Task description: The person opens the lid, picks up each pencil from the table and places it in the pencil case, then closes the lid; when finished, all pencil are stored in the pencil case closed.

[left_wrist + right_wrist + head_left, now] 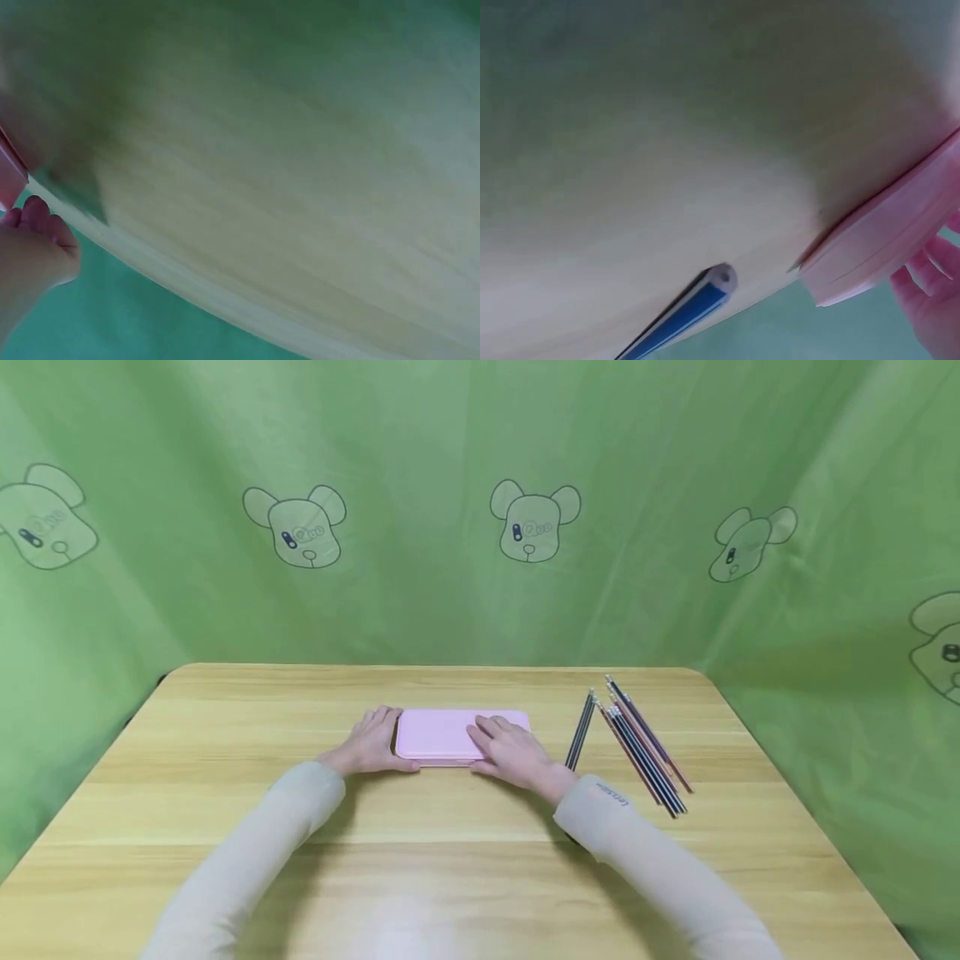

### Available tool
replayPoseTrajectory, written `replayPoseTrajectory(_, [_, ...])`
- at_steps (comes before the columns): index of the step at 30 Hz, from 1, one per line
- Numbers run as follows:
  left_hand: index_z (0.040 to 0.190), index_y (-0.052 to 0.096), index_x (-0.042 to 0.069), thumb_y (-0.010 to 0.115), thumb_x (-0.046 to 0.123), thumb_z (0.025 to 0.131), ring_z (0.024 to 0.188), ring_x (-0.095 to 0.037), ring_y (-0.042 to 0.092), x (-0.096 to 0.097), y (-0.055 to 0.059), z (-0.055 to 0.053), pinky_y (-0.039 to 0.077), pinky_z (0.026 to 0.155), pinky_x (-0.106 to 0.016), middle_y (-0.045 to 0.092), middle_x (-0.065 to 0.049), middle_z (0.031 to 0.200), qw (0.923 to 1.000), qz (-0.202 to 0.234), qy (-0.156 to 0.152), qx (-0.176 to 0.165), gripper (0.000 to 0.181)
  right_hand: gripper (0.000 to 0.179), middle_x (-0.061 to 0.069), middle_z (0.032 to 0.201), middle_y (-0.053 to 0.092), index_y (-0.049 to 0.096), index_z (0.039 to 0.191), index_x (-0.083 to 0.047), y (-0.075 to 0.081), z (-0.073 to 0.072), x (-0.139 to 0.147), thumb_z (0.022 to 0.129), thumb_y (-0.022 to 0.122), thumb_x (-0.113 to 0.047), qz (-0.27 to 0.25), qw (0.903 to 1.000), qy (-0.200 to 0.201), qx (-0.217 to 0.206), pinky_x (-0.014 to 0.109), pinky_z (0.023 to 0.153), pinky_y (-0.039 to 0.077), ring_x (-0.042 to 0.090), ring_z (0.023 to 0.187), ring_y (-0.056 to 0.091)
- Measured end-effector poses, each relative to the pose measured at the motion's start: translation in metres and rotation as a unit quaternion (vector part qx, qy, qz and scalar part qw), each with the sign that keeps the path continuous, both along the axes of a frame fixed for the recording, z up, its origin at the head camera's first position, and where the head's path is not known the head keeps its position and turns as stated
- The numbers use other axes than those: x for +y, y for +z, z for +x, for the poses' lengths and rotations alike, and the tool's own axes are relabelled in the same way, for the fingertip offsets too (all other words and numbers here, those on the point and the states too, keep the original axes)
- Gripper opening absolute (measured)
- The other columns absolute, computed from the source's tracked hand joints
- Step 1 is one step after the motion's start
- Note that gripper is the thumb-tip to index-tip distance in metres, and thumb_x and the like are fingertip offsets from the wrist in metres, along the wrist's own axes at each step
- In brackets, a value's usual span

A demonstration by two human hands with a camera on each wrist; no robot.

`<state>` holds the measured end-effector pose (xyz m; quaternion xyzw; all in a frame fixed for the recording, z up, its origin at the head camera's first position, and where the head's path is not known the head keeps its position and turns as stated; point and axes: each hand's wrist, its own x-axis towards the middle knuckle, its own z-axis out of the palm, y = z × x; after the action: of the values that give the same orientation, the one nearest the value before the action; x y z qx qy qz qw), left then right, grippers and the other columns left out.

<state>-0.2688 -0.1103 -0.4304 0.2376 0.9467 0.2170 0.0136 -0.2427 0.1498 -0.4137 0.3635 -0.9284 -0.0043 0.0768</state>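
A pink, flat, rounded pencil case (pixel 435 735) lies on the table with its lid down. At its left end my left hand (pixel 371 743) holds it, thumb along the front edge and fingers toward the back corner. My right hand (pixel 513 752) grips the right part, its fingers over the lid and its thumb at the front edge. In the left wrist view only a corner of the case (pixel 9 176) shows, close to the fingers. The right wrist view has the side of the case (pixel 877 240) beside the fingers; what lies inside it is hidden.
Several dark and reddish pencils (pixel 645 747) lie loosely bunched to the right. Closer to my right wrist is a dark striped pencil group (pixel 581 731), partly covered by the arm. The wooden table (pixel 420 877) ends at a green curtain (pixel 420 602).
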Motion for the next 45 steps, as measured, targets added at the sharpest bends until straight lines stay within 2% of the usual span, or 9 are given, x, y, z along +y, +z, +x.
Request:
replayPoseTrajectory(7, [0.127, 0.038, -0.012, 0.079, 0.046, 0.060, 0.106, -0.036, 0.041, 0.000, -0.001, -0.002, 0.039, 0.088, -0.047, 0.045, -0.024, 0.121, 0.9997, 0.024, -0.001, -0.007, 0.098, 0.057, 0.019, 0.128, 0.050, 0.049, 0.128, -0.001, -0.001, -0.002, -0.002, 0.087, 0.058, -0.040, 0.034, 0.9982, 0.015, 0.046, 0.044, 0.093, 0.045, 0.035, 0.114, 0.050])
replayPoseTrajectory(12, [0.129, 0.035, -0.010, 0.080, 0.041, 0.061, 0.113, -0.035, 0.036, -0.001, 0.002, -0.004, 0.035, 0.096, -0.047, 0.042, -0.023, 0.125, 0.9962, 0.073, 0.004, -0.048, 0.096, 0.056, 0.018, 0.126, 0.052, 0.051, 0.126, -0.001, 0.004, -0.004, 0.001, 0.088, 0.054, -0.042, 0.047, 0.9969, 0.032, 0.056, 0.043, 0.090, 0.047, 0.034, 0.111, 0.052])
replayPoseTrajectory(17, [0.134, 0.029, -0.008, 0.078, 0.032, 0.066, 0.125, -0.038, 0.029, 0.002, 0.013, -0.006, 0.025, 0.105, -0.053, 0.035, -0.026, 0.135, 0.9808, 0.171, 0.019, -0.091, 0.093, 0.053, 0.018, 0.124, 0.055, 0.053, 0.124, -0.001, 0.010, -0.007, 0.007, 0.089, 0.054, -0.040, 0.018, 0.9969, 0.042, 0.063, 0.042, 0.094, 0.044, 0.032, 0.111, 0.053])
replayPoseTrajectory(20, [0.137, 0.027, -0.007, 0.076, 0.028, 0.069, 0.118, -0.038, 0.038, 0.004, 0.017, -0.006, 0.031, 0.102, -0.051, 0.038, -0.026, 0.131, 0.9677, 0.219, 0.026, -0.121, 0.090, 0.050, 0.017, 0.122, 0.056, 0.054, 0.123, 0.000, 0.012, -0.008, 0.010, 0.089, 0.054, -0.038, 0.004, 0.9960, 0.049, 0.074, 0.041, 0.088, 0.048, 0.031, 0.109, 0.055])
replayPoseTrajectory(23, [0.138, 0.028, -0.005, 0.074, 0.026, 0.071, 0.109, -0.034, 0.044, 0.007, 0.018, -0.005, 0.036, 0.099, -0.048, 0.040, -0.024, 0.127, 0.9564, 0.246, 0.044, -0.152, 0.087, 0.047, 0.018, 0.119, 0.058, 0.056, 0.120, 0.000, 0.014, -0.008, 0.011, 0.089, 0.054, -0.034, -0.012, 0.9949, 0.060, 0.080, 0.041, 0.081, 0.052, 0.032, 0.105, 0.058])
replayPoseTrajectory(27, [0.137, 0.030, -0.006, 0.072, 0.029, 0.073, 0.114, -0.035, 0.044, 0.007, 0.016, -0.003, 0.032, 0.102, -0.049, 0.042, -0.025, 0.129, 0.9544, 0.242, 0.065, -0.163, 0.083, 0.037, 0.017, 0.108, 0.063, 0.058, 0.111, 0.001, 0.015, -0.010, 0.009, 0.088, 0.054, -0.027, -0.026, 0.9906, 0.087, 0.103, 0.038, 0.071, 0.055, 0.030, 0.095, 0.062])
replayPoseTrajectory(32, [0.134, 0.034, -0.007, 0.069, 0.027, 0.075, 0.115, -0.034, 0.046, 0.005, 0.016, -0.001, 0.032, 0.103, -0.049, 0.048, -0.024, 0.127, 0.9520, 0.247, 0.078, -0.164, 0.077, 0.022, 0.012, 0.087, 0.067, 0.058, 0.096, 0.001, 0.018, -0.015, 0.005, 0.086, 0.056, -0.018, -0.028, 0.9775, 0.141, 0.154, 0.030, 0.056, 0.054, 0.024, 0.073, 0.065])
replayPoseTrajectory(38, [0.135, 0.033, -0.007, 0.066, 0.028, 0.075, 0.108, -0.032, 0.051, 0.003, 0.015, -0.001, 0.035, 0.100, -0.047, 0.050, -0.023, 0.125, 0.9465, 0.256, 0.075, -0.182, 0.077, 0.023, 0.012, 0.083, 0.067, 0.057, 0.096, 0.002, 0.021, -0.016, 0.006, 0.086, 0.056, -0.018, 0.000, 0.9691, 0.167, 0.182, 0.029, 0.053, 0.054, 0.023, 0.068, 0.065])
replayPoseTrajectory(45, [0.135, 0.033, -0.007, 0.067, 0.028, 0.075, 0.116, -0.034, 0.045, 0.004, 0.014, 0.002, 0.030, 0.104, -0.049, 0.047, -0.023, 0.129, 0.9479, 0.255, 0.072, -0.177, 0.078, 0.028, 0.012, 0.080, 0.066, 0.056, 0.096, 0.003, 0.017, -0.016, 0.009, 0.094, 0.041, -0.021, 0.005, 0.9614, 0.186, 0.203, 0.027, 0.052, 0.053, 0.021, 0.065, 0.064])
